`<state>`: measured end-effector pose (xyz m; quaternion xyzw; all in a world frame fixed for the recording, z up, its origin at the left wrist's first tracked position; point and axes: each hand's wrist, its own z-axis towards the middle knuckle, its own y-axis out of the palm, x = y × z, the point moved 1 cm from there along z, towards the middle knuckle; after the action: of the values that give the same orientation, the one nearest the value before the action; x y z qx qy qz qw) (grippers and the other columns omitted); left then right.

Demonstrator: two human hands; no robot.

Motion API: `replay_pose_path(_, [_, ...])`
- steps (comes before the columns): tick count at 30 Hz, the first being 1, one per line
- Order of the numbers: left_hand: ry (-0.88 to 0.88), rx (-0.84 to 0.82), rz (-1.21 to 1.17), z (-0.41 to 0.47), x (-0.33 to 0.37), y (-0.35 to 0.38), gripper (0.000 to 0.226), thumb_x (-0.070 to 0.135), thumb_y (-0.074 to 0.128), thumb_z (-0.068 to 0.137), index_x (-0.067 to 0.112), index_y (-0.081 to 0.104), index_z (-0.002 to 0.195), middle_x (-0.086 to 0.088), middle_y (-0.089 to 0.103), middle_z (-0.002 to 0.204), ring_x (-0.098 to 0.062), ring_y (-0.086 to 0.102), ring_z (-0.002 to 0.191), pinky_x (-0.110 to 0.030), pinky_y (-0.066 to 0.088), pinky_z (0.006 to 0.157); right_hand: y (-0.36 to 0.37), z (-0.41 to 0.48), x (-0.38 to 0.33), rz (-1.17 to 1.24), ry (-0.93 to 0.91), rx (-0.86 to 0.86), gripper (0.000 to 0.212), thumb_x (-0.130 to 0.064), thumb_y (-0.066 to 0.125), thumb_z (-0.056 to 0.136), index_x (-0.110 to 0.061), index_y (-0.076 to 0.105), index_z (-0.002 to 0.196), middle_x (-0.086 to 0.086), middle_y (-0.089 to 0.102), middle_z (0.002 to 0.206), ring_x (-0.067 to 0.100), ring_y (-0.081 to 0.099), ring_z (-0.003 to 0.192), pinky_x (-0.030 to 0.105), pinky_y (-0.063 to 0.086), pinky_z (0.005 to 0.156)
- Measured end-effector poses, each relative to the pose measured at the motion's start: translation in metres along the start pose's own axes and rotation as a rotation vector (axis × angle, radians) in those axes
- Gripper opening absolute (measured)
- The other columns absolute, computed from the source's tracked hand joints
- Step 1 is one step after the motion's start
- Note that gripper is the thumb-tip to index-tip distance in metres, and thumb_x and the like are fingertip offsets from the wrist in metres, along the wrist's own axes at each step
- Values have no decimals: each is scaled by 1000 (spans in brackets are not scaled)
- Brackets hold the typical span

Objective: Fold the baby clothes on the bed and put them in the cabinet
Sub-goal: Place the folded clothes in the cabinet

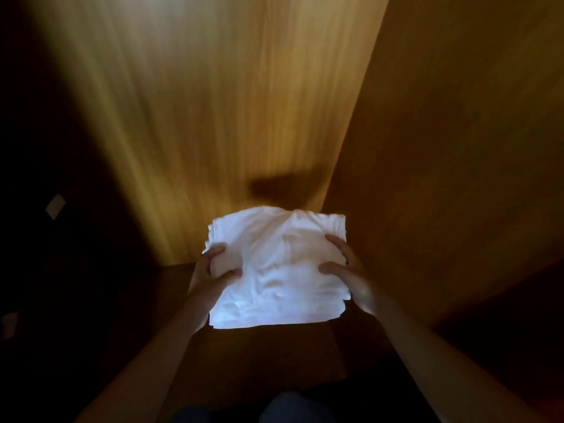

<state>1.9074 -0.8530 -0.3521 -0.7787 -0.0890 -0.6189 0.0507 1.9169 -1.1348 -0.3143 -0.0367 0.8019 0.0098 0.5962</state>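
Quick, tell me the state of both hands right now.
Left hand: grips the left edge of the folded white clothes.
Right hand: grips their right edge.

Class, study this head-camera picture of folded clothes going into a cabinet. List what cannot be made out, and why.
Head view: how many pieces the stack of clothes holds; glare washes out its layers.
Head view: fingers of the left hand and right hand beneath the stack; the cloth covers them.
Head view: what fills the dark area on the left; too little light.
Head view: the back panel's grain; motion blur.
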Motion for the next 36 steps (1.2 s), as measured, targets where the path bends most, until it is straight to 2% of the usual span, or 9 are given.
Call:
replay_pose_path(4, [66,8,-57,59,-88,6,58,-2,78,75,23,57,122,-1,53,132,-14,58,105,-16,51,68,-2,77,89,-18,-56,-42,66,-11,74,81,-40,49,134,-1,46,136,24,55,115,35,54,81])
replay_pose_path(8, [147,34,-74,105,-157,13,60,-3,79,74,19,56,124,-3,52,134,-22,57,117,-29,54,84,-5,133,148,-47,-124,-31,66,-7,71,82,-38,48,136,-4,44,134,19,55,111,30,54,78])
replay_pose_path(12, [181,81,-1,137,-191,17,60,0,81,73,19,55,124,4,49,128,-21,51,123,-43,47,103,-7,168,179,-31,-108,-45,68,-12,76,75,-42,50,132,-4,47,130,21,57,111,33,55,79])
replay_pose_path(16, [175,101,43,159,-213,23,61,3,81,74,17,55,127,10,47,126,-17,48,121,-38,48,100,-12,197,198,-45,-108,-10,64,-4,70,82,-40,50,131,0,47,132,22,56,112,35,53,83])
replay_pose_path(22, [178,111,91,191,-257,40,65,7,84,71,17,54,128,7,46,128,-20,46,125,-43,45,104,-20,235,231,-137,-96,50,64,-5,70,80,-41,51,129,-5,42,134,19,51,113,30,49,81])
replay_pose_path(26, [176,120,90,211,-271,48,66,8,84,72,19,54,130,8,46,126,-22,47,126,-47,46,104,-26,257,248,-171,-118,80,63,-8,71,80,-43,49,128,-9,38,137,20,44,121,38,46,95])
replay_pose_path(31, [196,118,108,229,-292,62,65,12,81,76,19,53,134,10,46,129,-17,47,126,-39,45,105,-34,281,264,-219,-71,105,64,-11,69,82,-40,48,135,-7,35,134,19,42,116,32,43,84])
replay_pose_path(34, [231,137,167,230,-305,66,58,20,76,83,20,54,136,9,49,130,-6,45,121,-22,39,97,-34,291,276,-257,-46,91,65,-14,67,86,-36,42,142,-4,33,144,19,39,120,33,41,88])
replay_pose_path(36, [234,138,208,230,-308,68,54,25,72,87,20,53,138,10,48,129,-4,44,119,-20,37,94,-34,294,283,-281,-40,98,66,-17,65,88,-34,38,146,-1,29,152,22,37,130,32,38,92])
